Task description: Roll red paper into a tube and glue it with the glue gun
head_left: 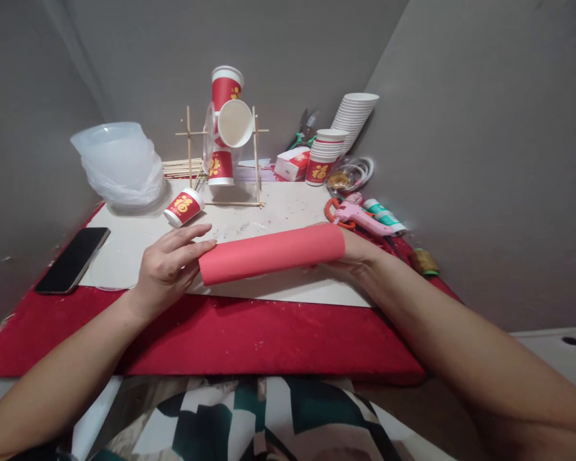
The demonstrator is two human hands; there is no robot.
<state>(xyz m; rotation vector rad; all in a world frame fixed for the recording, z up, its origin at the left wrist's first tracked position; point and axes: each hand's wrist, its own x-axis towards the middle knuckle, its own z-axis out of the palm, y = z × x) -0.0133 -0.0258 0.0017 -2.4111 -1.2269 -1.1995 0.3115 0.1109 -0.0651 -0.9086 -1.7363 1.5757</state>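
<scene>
Left grip (168, 259) holds red paper (273, 251), right grip (354, 255) unclear behind it, cups (351, 121) nested beyond.

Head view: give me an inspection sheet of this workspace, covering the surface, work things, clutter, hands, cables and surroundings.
Surface: white board on a red cloth, both flecked.
Work things: red paper, curved, at the hands; beyond it, cups mounted in a stick frame.
Clutter: phone and plastic bag at left; loose cup, tipped over, near the frame; cup stacks, glue gun and spool at right.
Hands: left hand touches the paper's left end; right hand is mostly hidden by its right end, grip unclear.
Cables: white coil at right; cable or tubing, cannot tell.
Surroundings: grey walls behind and beside.
</scene>
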